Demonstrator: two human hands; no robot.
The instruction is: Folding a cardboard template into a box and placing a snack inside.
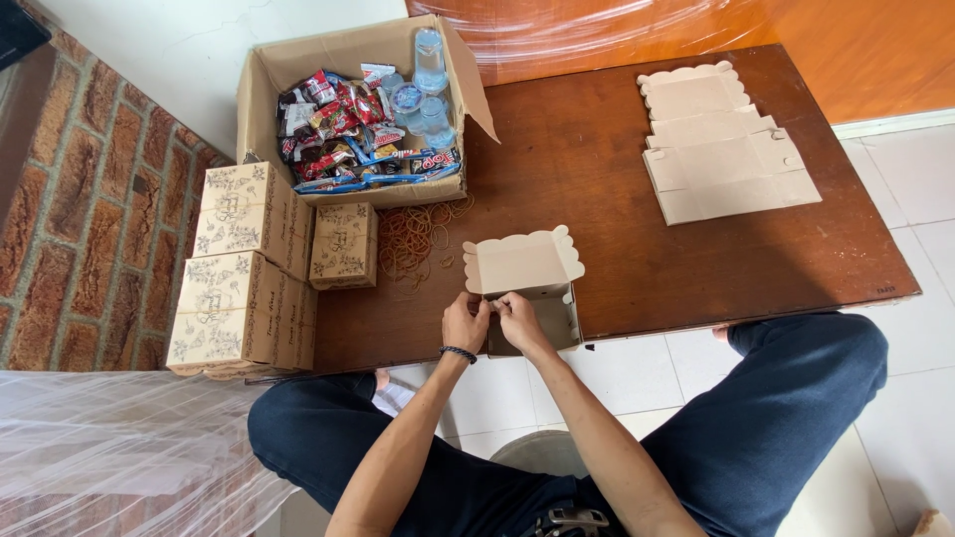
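— At the near edge of the table (617, 268), what was the small cardboard box (532, 293) doing?

— It stood half folded, scalloped lid up. Both hands met at its front flap.

— How tight was the grip?

— The left hand (464, 322) and right hand (517, 316) had fingers pinched shut on the flap. Pressing the fold flat and straight would work best, I think.

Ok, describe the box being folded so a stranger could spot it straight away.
Start at the dark wooden table and go to its near edge, where the left hand and right hand meet. Between them is a small plain box. Unlike the closed patterned boxes on the left, its scalloped lid stands open.
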